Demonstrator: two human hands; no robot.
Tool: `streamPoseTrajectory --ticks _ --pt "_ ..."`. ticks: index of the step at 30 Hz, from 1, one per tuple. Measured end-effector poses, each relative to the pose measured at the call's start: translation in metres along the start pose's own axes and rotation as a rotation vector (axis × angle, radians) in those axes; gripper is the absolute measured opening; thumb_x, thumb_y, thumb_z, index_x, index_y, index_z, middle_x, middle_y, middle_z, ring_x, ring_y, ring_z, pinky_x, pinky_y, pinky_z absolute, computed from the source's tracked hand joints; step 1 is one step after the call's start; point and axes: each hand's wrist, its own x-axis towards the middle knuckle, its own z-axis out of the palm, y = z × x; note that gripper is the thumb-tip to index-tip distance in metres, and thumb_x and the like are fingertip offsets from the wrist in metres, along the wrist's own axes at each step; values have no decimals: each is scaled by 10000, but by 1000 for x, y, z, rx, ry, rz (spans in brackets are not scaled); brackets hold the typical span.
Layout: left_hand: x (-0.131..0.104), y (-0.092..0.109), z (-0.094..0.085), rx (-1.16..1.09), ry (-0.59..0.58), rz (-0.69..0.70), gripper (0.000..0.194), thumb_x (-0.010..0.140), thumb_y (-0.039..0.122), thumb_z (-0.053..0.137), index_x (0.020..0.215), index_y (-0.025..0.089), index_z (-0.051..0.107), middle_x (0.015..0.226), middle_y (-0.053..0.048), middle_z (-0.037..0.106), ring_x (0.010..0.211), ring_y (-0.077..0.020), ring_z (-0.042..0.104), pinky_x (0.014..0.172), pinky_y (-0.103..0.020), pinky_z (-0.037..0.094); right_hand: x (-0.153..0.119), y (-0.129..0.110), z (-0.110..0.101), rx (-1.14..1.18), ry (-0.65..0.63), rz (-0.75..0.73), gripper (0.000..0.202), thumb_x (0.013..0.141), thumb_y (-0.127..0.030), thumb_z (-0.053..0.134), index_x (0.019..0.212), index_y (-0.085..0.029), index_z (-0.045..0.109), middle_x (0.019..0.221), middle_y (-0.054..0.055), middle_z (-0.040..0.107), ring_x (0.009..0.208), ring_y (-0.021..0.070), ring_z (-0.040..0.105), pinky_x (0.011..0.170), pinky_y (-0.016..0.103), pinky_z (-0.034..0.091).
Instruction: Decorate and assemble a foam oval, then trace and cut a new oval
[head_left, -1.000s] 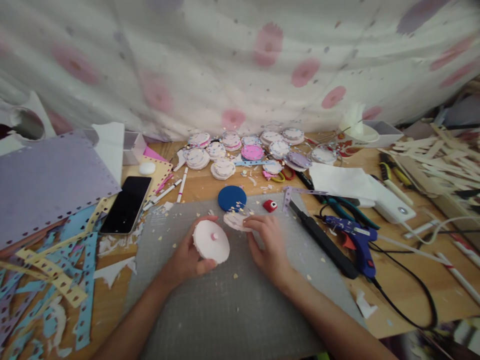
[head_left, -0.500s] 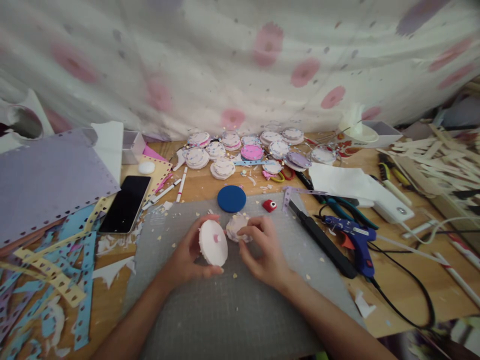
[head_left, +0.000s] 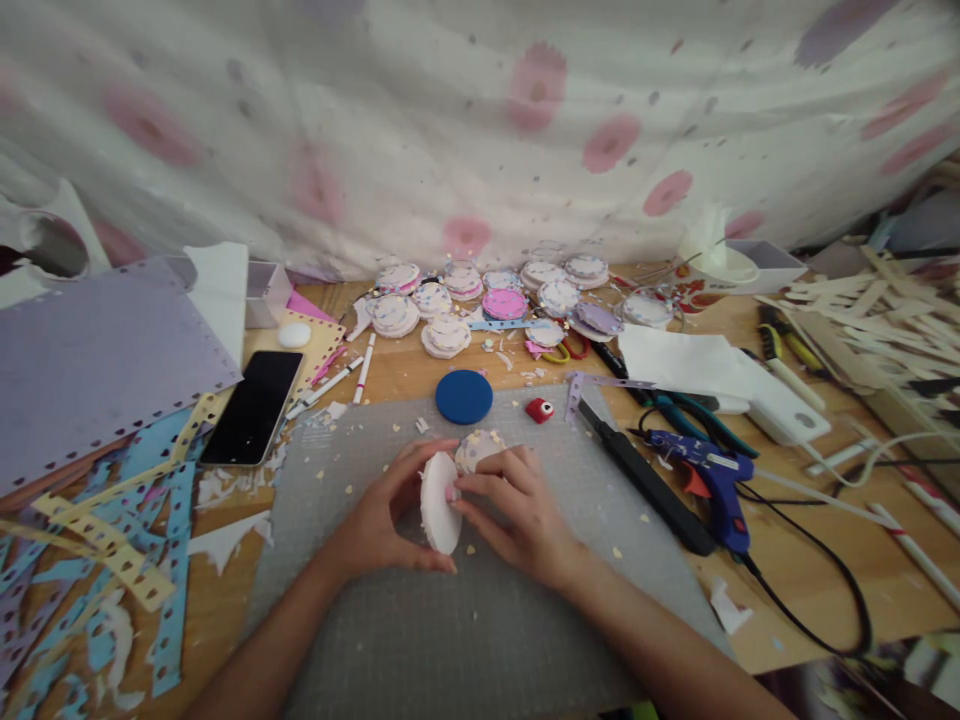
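Observation:
My left hand (head_left: 379, 522) grips a white round paper disc (head_left: 438, 508) by its edge, thumb below and fingers above. The disc stands tilted, nearly edge-on, facing right. A small pink piece (head_left: 451, 493) sits at the middle of its face, and the fingertips of my right hand (head_left: 529, 515) close on that piece. Just behind my right fingers a smaller wavy-edged paper disc (head_left: 477, 446) with pale specks lies on the grey cutting mat (head_left: 465, 640). Farther back are a blue round disc (head_left: 463, 397) and a small red heart punch (head_left: 538, 410).
Several decorated paper rounds (head_left: 446, 336) crowd the back. A black-handled cutter (head_left: 645, 480), a blue glue gun (head_left: 712, 470) with its cord and pliers (head_left: 705, 425) lie right. On the left are a phone (head_left: 253, 410), punched paper strips (head_left: 171, 580) and a lilac sheet (head_left: 105, 350).
My left hand has turned the white disc more edge-on and shifted it slightly right. My right fingers have left the smaller wavy disc and come onto the pink piece.

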Motion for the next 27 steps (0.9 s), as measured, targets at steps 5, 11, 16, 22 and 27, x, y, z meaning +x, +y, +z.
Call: streamPoseTrajectory --ticks 5,11,16,22,27 --pt "0 0 -1 -17 -17 -8 968 480 306 903 1346 315 469 1357 -107 423 1238 -333 443 1053 -470 368 -1 1 1 35 -3 -38 188 892 -185 579 1070 -241 602 895 46 622 840 178 565 728 334 452" --pt "1 2 -1 -6 -29 9 955 487 300 902 1341 330 475 1346 -94 428 1246 -328 441 1054 -458 365 -1 1 1 73 -5 -51 206 890 -166 576 1083 -237 594 890 47 621 846 179 575 729 334 461" --pt "1 0 0 41 -44 27 957 491 324 899 1348 318 473 1324 -105 440 1241 -333 434 1054 -480 355 1 0 2 85 -18 -46 82 891 -212 576 971 -215 594 856 47 624 817 185 566 704 340 446" --pt "1 -1 0 65 -54 43 950 496 359 893 1347 308 475 1312 -111 441 1236 -336 424 1064 -489 334 0 -3 -1 35 -146 -6 75 907 -263 529 880 -206 569 848 50 619 808 199 533 705 360 408" --pt "0 3 -1 1 -42 23 954 481 316 903 1338 302 485 1335 -112 450 1258 -341 425 1063 -477 342 4 -5 -6 -8 -176 -47 83 898 -196 520 972 -198 559 907 62 624 838 204 538 719 366 408"
